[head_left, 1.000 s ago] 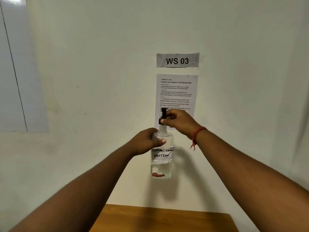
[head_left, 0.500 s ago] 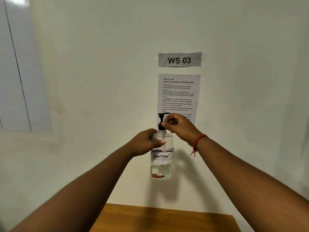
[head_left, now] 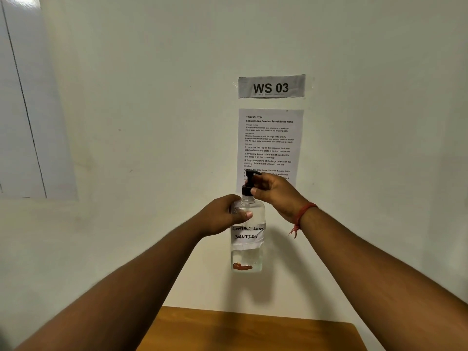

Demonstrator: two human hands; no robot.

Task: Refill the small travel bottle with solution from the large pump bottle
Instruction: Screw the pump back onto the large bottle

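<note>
I hold the large pump bottle [head_left: 247, 252] upright in the air in front of the wall. It is clear, with a white label reading "CONTACT LENS SOLUTION" and a black pump head [head_left: 249, 182] on top. My left hand [head_left: 224, 216] is wrapped around the bottle's shoulder. My right hand [head_left: 274, 192] pinches the black pump collar at the neck. The small travel bottle is out of view.
A wooden table [head_left: 253, 330] shows at the bottom edge, below the bottle. On the wall behind hang a "WS 03" sign [head_left: 271, 86] and a printed instruction sheet [head_left: 270, 143]. A whitish panel [head_left: 22, 102] fills the left side.
My right hand slid from the top of the pump down to its collar, uncovering the pump head. The bottle and left hand stayed almost still.
</note>
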